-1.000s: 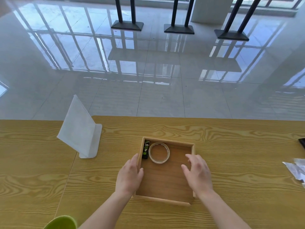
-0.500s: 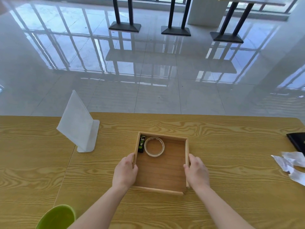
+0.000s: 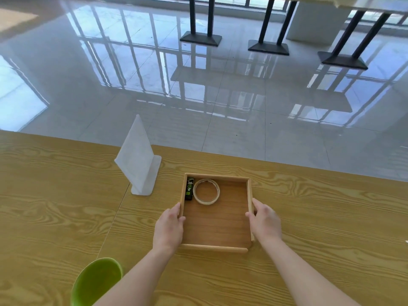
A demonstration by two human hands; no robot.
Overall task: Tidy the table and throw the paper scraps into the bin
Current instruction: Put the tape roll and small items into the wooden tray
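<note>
Paper scraps, the task's own things, lay nowhere in view apart from a tiny pale speck at the table's right edge (too small to name), so the binning looked not yet done. Both hands clasped the shallow square wooden tray (image 3: 215, 248): the left hand (image 3: 169, 228) over its left wall, the right hand (image 3: 266, 224) over its right wall. A ring of pale tape (image 3: 206, 191) and a small black-and-green lighter-like object (image 3: 189, 188) lay in the tray's far left corner, touching. A white slanted sign stand (image 3: 139, 164) stood near the wood-grain table's (image 3: 331, 217) far edge; a lime-green round bin (image 3: 96, 282) sat at the near edge.
</note>
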